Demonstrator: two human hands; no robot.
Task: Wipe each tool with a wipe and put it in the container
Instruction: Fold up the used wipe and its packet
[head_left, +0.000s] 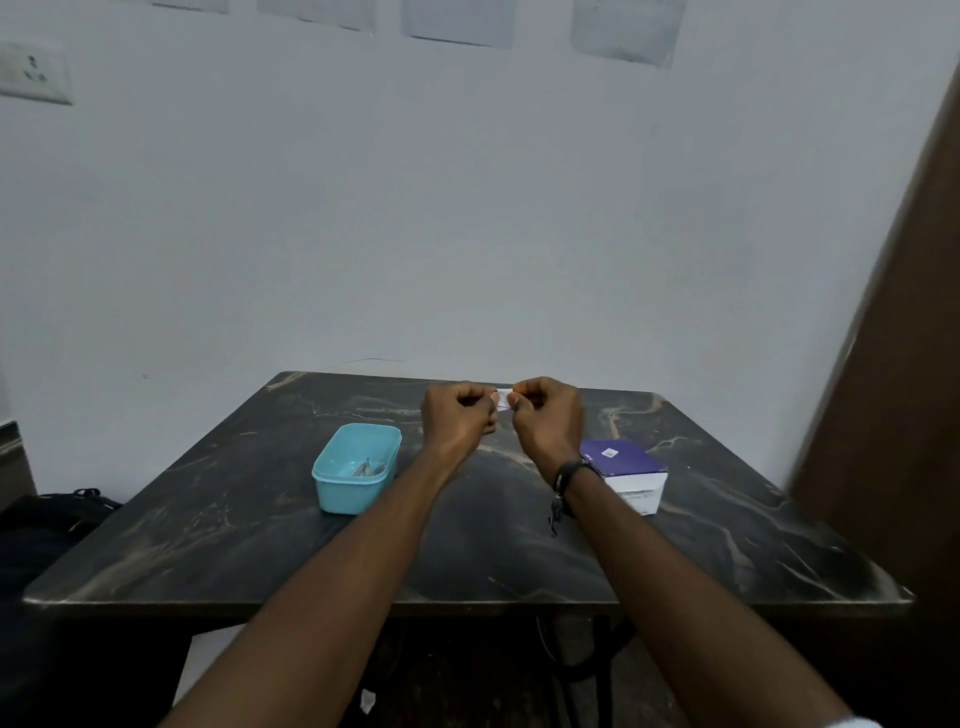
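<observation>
Your two hands are raised together above the far middle of a dark marbled tabletop (467, 545). Your left hand (457, 415) and your right hand (548, 418) are both curled into loose fists, and each grip is pinching one end of a small white piece, most likely a wipe packet (504, 397). The piece is too small to tell whether it is sealed, torn or already unfolded. Its long axis runs left to right, bridging the narrow gap between your thumbs, so both hands are equally near it.

The light blue container (358, 467) sits on the tabletop below and to the left of your left hand, close to that wrist. One or two thin metal tools (370, 467) lie inside it on the bottom. A purple and white box (626, 473) rests on the tabletop to the right, just beside your right wrist, which wears a dark band.

No other loose tool shows on the tabletop. I judge that you are opening the wipe by pulling its ends apart sideways. The container would then be nearest your left hand.
</observation>
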